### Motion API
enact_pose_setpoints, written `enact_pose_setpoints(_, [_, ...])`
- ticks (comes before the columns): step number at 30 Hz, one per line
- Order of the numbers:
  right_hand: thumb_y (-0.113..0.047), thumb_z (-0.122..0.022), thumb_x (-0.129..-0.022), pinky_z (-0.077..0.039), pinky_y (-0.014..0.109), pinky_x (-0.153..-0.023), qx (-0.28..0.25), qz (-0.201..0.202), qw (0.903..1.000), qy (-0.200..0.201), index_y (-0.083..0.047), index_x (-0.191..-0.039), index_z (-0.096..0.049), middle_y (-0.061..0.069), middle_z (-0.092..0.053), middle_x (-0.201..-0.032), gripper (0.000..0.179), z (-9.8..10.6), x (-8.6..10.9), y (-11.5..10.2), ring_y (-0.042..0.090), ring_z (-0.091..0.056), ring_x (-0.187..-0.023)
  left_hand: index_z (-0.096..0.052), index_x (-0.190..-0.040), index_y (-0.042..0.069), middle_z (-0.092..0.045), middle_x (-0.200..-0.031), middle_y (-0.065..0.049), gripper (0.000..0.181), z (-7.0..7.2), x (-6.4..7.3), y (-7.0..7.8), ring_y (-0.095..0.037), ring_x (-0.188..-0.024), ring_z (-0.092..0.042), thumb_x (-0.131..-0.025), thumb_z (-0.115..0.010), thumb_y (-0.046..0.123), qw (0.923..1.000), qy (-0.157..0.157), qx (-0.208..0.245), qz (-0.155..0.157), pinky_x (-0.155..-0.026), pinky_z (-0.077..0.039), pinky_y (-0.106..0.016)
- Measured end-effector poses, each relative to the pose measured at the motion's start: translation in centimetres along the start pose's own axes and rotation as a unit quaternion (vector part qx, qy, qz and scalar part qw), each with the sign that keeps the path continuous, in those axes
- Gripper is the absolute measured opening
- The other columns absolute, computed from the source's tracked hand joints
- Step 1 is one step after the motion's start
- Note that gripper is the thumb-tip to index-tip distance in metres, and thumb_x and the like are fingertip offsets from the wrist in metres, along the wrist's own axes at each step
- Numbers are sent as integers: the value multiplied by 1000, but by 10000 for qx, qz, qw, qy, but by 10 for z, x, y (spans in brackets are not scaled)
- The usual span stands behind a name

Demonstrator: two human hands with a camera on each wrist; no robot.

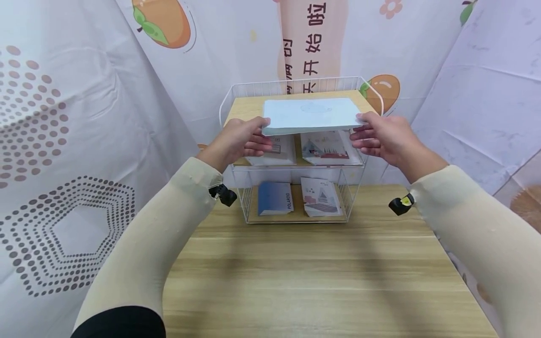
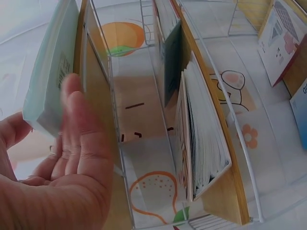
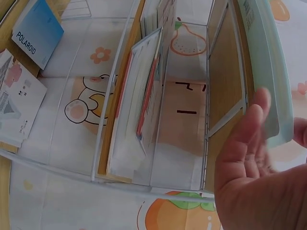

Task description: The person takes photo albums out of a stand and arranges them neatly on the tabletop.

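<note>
A pale mint-green book point(image 1: 313, 113) with a faint drawing on its cover lies flat between my hands, at the front of the rack's wooden top board point(image 1: 246, 105). My left hand point(image 1: 244, 139) pinches its left front corner, thumb on the upper face and fingers below. At the opposite corner my right hand point(image 1: 386, 140) grips in the same way. Both wrist views show a barcode on the book's underside, close to the board. Whether its far edge touches the board cannot be told.
The white wire rack point(image 1: 298, 168) stands on a wood-grain table point(image 1: 296, 272). Its middle shelf holds two stacks of booklets point(image 1: 329, 148). Below are a blue POLAROID book point(image 1: 274, 198) and a white illustrated booklet point(image 1: 321, 197). Patterned cloth point(image 1: 84, 141) hangs around the back and sides.
</note>
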State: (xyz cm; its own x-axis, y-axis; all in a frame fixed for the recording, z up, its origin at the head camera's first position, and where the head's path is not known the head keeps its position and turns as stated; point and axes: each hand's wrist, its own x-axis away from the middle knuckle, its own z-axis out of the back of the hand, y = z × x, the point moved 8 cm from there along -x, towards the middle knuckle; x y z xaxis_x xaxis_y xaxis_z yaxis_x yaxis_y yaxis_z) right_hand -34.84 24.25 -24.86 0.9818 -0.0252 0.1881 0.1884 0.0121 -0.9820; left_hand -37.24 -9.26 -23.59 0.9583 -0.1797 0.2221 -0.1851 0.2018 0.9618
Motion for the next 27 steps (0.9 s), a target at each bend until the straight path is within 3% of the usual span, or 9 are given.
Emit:
enact_pose_setpoints(6, [-42,-79,-91,-64,28,-67,-666,-286,9974,5,-11,-129,-46,5,-79,-88,60,-8,-7,1,16,-77,-74,-58,-127,2,-74,-118,-17,61,3,-5,0,-29,-106,-76,-95,-71,52,9999,18,112,16,-91,-62,-36])
enact_pose_setpoints(11, [-30,-82,-90,-63,27,-65,-1091,-237,9937,84,-11,-132,-43,7,-78,-86,61,-12,-11,-1,16,-76,-71,-58,-126,5,-72,-119,-15,53,0,-11,0,-23,-90,-77,-93,-78,41,9984,24,564,50,-82,-64,-31])
enact_pose_setpoints(13, [-26,-83,-90,-63,26,-65,-1140,-181,9933,103,-10,-133,-42,6,-77,-86,61,-12,-11,-2,15,-75,-70,-59,-124,5,-72,-115,-13,49,-1,-12,0,-19,-80,-76,-92,-80,36,9971,49,755,37,-74,-63,-28])
enact_pose_setpoints(17, [-22,-84,-89,-62,25,-64,-1118,-136,9936,67,-9,-130,-41,6,-76,-83,60,-12,-9,-3,14,-74,-67,-59,-122,6,-73,-111,-13,46,0,-12,0,-21,-77,-75,-90,-82,31,9956,121,922,62,-68,-63,-27])
enact_pose_setpoints(22, [-22,-84,-89,-62,24,-62,-1099,-86,9939,-21,-6,-128,-43,7,-76,-82,59,-13,-7,-1,14,-74,-65,-58,-126,7,-73,-117,-17,48,2,-11,-4,-21,-77,-75,-91,-81,31,9965,185,817,71,-68,-62,-26])
enact_pose_setpoints(27, [-23,-84,-89,-61,24,-64,-992,-64,9950,-81,-5,-126,-46,6,-76,-84,56,-14,-5,2,13,-73,-68,-56,-129,7,-73,-108,-14,53,3,-8,-5,-21,-75,-75,-90,-82,31,9972,200,725,-3,-73,-63,-29])
